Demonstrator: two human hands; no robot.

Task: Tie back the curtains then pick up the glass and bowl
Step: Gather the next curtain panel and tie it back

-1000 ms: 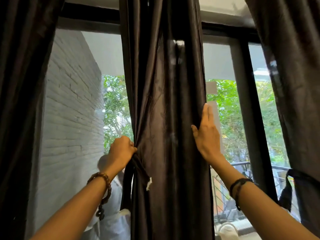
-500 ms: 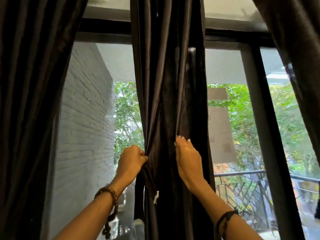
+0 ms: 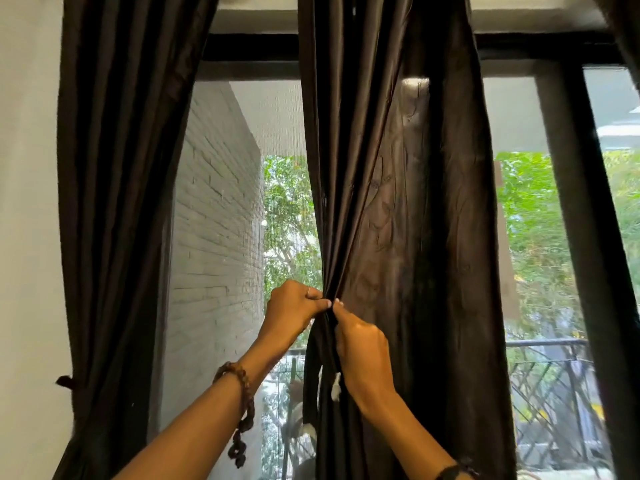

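Note:
A dark brown middle curtain (image 3: 398, 209) hangs in front of the window. My left hand (image 3: 294, 311) is closed on its left edge, where the folds are bunched. My right hand (image 3: 360, 344) meets it from the right and pinches the same gathered edge, fingertips touching the left hand. A dark tie strap (image 3: 311, 382) with a small white tag hangs down below both hands. A second dark curtain (image 3: 117, 202) hangs at the left, drawn in low by a tie (image 3: 65, 381) on the wall. The glass and bowl are out of sight.
A black window frame (image 3: 585, 237) runs up the right side, and a third curtain's edge (image 3: 623, 29) shows at the top right. Through the glass are a white brick wall (image 3: 214, 254), green trees and a balcony railing (image 3: 547, 372). A white wall (image 3: 27, 237) is at the left.
My right hand has slid from the curtain's right edge across to its left edge and now meets my left hand. The view has shifted so the left curtain and wall show more.

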